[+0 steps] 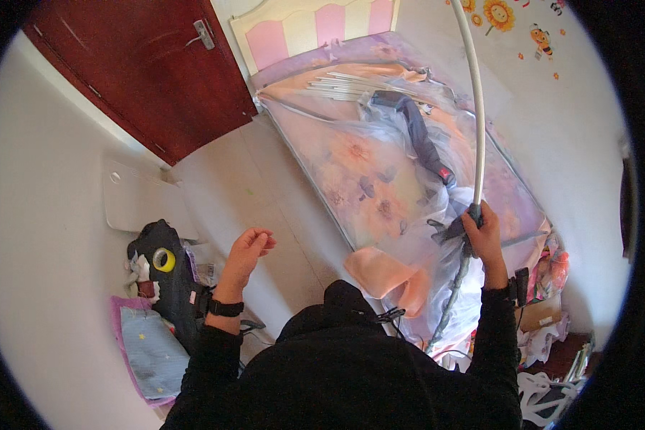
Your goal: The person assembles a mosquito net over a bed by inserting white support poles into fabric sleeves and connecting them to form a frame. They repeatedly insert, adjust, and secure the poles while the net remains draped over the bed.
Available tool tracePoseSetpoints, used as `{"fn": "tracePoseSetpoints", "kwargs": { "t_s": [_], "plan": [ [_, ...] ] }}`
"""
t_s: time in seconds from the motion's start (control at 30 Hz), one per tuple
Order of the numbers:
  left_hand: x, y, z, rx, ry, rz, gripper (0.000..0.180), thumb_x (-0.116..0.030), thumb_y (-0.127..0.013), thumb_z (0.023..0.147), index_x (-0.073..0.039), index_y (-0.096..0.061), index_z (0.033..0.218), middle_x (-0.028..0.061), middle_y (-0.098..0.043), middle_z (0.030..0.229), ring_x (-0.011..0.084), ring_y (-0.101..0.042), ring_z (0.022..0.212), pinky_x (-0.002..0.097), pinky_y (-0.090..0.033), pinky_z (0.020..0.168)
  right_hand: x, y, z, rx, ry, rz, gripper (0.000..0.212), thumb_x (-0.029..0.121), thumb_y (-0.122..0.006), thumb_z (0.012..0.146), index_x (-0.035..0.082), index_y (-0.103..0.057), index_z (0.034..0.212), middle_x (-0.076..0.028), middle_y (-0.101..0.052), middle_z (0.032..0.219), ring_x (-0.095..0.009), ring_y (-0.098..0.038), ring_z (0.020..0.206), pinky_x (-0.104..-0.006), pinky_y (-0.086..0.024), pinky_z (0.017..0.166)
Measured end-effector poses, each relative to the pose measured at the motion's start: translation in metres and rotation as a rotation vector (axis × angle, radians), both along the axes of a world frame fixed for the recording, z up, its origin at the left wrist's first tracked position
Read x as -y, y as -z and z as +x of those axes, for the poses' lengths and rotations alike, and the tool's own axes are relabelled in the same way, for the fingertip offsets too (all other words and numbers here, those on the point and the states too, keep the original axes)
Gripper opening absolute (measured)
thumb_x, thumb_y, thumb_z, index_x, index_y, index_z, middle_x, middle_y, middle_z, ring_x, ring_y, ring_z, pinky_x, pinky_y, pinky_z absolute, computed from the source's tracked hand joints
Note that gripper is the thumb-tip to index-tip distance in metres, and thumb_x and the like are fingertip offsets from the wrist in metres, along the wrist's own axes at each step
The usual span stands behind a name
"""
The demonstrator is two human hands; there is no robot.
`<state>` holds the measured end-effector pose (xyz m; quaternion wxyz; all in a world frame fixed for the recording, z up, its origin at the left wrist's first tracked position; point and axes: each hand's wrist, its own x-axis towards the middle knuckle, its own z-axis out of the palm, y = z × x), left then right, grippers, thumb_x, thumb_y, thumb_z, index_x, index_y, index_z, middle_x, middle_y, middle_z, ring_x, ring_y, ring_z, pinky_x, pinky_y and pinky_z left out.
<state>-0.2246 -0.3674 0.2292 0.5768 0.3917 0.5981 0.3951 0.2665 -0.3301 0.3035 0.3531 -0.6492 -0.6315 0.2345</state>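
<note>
My right hand (486, 233) is closed around a long, slightly bent white pole (475, 107) at the right. A dark fabric sleeve (473, 218) bunches around the pole at my grip, and gathered grey fabric trails down below it. The pole rises from my fist past the upper edge of the view. Sheer white netting (408, 193) spreads over the bed beside this hand. My left hand (249, 251) is held up over the floor, its fingers loosely bent and apart, with nothing seen in it.
The bed (315, 168) has a flowered cover and a pink-and-cream headboard (301, 32). Several thin white rods (337, 86) and a dark padded strip (419, 132) lie on it. A dark red door (136, 72) stands far left. Yellow tape (163, 259) rests on a black bag (168, 287).
</note>
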Motion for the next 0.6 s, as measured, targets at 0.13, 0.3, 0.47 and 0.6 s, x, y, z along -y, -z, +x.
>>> {"fn": "tracePoseSetpoints", "kwargs": {
  "t_s": [0.13, 0.3, 0.47, 0.6],
  "plan": [
    [-0.051, 0.001, -0.015, -0.05, 0.032, 0.008, 0.026, -0.026, -0.05, 0.096, -0.005, -0.058, 0.11, 0.0064, -0.065, 0.095, 0.0157, -0.062, 0.089, 0.0297, -0.048, 0.081, -0.033, 0.01, 0.002, -0.118, -0.165, -0.233, 0.015, 0.008, -0.062, 0.075, 0.004, -0.056, 0.088, -0.001, -0.055, 0.08, -0.01, -0.051, 0.073, -0.0258, -0.043, 0.066],
    [-0.127, 0.005, -0.046, -0.074, -0.062, 0.024, 0.027, -0.025, -0.051, 0.096, -0.003, -0.058, 0.11, 0.0075, -0.065, 0.094, 0.0154, -0.062, 0.088, 0.0294, -0.049, 0.081, -0.092, 0.029, -0.006, -0.318, -0.351, -0.259, 0.022, 0.001, -0.058, 0.067, 0.006, -0.056, 0.088, -0.002, -0.055, 0.085, -0.012, -0.052, 0.08, -0.0273, -0.043, 0.072],
    [-0.221, -0.009, -0.052, -0.132, -0.009, 0.032, 0.025, -0.022, -0.051, 0.096, -0.002, -0.058, 0.109, 0.0091, -0.065, 0.095, 0.0162, -0.062, 0.089, 0.0292, -0.049, 0.081, -0.174, 0.041, -0.035, -0.746, -0.42, -0.578, 0.032, 0.006, -0.068, 0.08, 0.006, -0.053, 0.109, -0.003, -0.055, 0.081, -0.012, -0.058, 0.075, -0.0256, -0.047, 0.067],
    [-0.283, -0.013, -0.056, -0.319, 0.091, 0.145, 0.023, -0.018, -0.054, 0.093, -0.001, -0.059, 0.108, 0.0094, -0.066, 0.096, 0.0174, -0.062, 0.089, 0.029, -0.049, 0.081, -0.253, 0.046, -0.087, -0.9, -0.366, -0.534, 0.029, 0.008, -0.064, 0.083, 0.002, -0.053, 0.109, -0.004, -0.055, 0.079, -0.013, -0.058, 0.072, -0.0283, -0.051, 0.065]
  ]
}}
